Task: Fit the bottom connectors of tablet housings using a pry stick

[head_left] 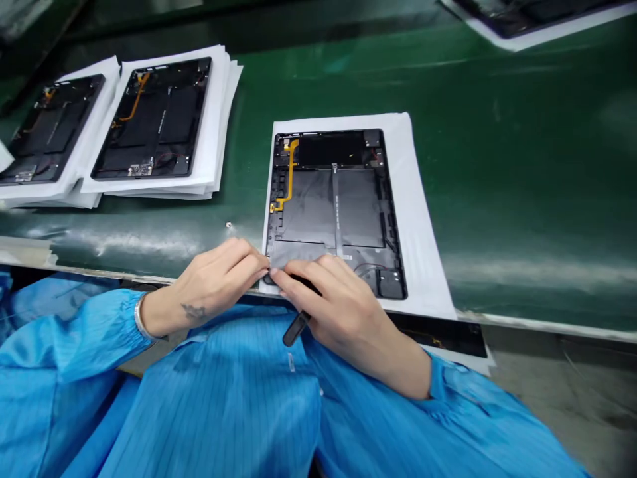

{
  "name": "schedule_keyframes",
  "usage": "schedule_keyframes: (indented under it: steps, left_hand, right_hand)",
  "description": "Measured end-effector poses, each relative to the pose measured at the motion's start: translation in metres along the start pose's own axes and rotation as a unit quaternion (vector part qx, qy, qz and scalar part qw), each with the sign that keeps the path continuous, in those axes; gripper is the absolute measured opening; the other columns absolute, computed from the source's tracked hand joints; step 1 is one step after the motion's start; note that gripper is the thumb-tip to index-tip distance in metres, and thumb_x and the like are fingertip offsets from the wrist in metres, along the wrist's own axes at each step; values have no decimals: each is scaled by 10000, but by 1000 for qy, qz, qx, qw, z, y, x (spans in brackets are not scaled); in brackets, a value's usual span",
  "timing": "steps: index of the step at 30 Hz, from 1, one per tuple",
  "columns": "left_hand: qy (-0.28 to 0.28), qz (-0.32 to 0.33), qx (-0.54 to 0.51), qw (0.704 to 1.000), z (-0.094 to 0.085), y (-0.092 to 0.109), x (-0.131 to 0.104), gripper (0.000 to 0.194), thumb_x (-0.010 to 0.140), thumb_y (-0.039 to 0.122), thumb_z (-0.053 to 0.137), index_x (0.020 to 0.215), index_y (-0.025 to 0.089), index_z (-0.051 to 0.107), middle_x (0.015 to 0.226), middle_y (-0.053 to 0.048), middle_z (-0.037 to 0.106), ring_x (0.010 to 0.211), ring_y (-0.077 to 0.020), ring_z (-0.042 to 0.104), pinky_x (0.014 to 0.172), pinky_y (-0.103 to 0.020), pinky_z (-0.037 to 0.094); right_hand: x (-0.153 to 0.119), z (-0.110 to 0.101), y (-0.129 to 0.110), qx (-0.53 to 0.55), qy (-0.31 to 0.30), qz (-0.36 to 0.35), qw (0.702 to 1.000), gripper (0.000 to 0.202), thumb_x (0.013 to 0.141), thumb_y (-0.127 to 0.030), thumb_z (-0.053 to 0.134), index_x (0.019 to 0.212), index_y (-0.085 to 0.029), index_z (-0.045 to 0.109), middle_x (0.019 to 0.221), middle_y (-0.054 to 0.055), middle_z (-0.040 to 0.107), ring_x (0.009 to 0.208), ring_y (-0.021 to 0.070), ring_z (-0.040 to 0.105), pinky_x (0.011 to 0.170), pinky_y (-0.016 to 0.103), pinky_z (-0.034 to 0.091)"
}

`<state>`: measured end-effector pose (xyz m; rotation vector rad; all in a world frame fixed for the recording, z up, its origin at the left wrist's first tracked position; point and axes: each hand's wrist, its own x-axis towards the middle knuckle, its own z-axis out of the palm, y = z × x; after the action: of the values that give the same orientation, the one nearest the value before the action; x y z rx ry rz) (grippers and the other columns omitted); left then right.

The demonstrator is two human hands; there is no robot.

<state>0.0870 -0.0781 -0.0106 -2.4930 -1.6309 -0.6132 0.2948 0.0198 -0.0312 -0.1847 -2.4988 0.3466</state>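
Note:
An opened tablet housing (311, 202) lies on white sheets (418, 245) right in front of me, with flat dark battery packs and an orange flex cable (290, 176) inside. My left hand (219, 275) is pinched at its near left corner; whatever sits between the fingertips is too small to make out. The fingertips of my right hand (338, 292) meet the left ones at that corner. Held in the right hand is a black flat-ended tool (296, 328), its rounded end sticking out below the palm. Both hands cover part of the housing's near edge.
Two more tablet housings (154, 119) rest on stacked white sheets at the left, and another (527, 13) at the top right. A tiny part (228, 225) lies on the green table (522, 166). Below the table edge, a further housing (442, 335) is partly visible.

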Motion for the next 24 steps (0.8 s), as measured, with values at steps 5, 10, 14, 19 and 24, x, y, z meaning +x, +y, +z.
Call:
schedule_keyframes:
  steps: [5, 10, 14, 19, 24]
  left_hand:
    - [-50, 20, 30, 998, -10, 4, 1, 134, 1006, 117, 481, 1058, 92, 603, 894, -65, 641, 776, -158, 588, 686, -255, 521]
    - [-81, 40, 40, 995, -19, 7, 7, 250, 1024, 96, 360, 1077, 79, 604, 867, -82, 640, 760, -163, 577, 690, -266, 521]
    - [-37, 28, 45, 998, -16, 6, 2, 169, 1018, 147, 457, 1085, 122, 610, 889, -63, 670, 779, -157, 606, 705, -260, 528]
    - [31, 11, 5, 999, -8, 4, -14, 256, 990, 106, 487, 1216, 111, 607, 1002, -108, 702, 908, -187, 664, 811, -307, 566]
    - [-5, 56, 21, 998, -11, 7, -16, 327, 998, 102, 431, 1292, 54, 564, 1087, -179, 696, 1011, -246, 675, 845, -371, 591]
  right_hand:
    - [4, -2, 0, -5, -12, -10, 1000, 271, 1011, -125, 431, 1125, -58, 668, 1000, 129, 715, 799, 206, 508, 687, 345, 456]
    - [6, -1, 0, -15, -24, -13, 1000, 324, 1017, -101, 367, 1109, -75, 677, 1005, 121, 712, 807, 207, 506, 693, 345, 454]
    - [7, 0, 0, -20, -27, -11, 999, 334, 1017, -106, 358, 1100, -84, 681, 997, 122, 707, 808, 209, 512, 697, 347, 450]
    - [7, 0, 0, -38, -31, -23, 999, 333, 1012, -97, 361, 1110, -88, 679, 999, 123, 708, 795, 213, 509, 687, 358, 442]
    - [8, 2, 1, -41, -33, -35, 998, 298, 1022, -146, 403, 1065, -81, 690, 946, 113, 707, 768, 212, 502, 661, 358, 431]
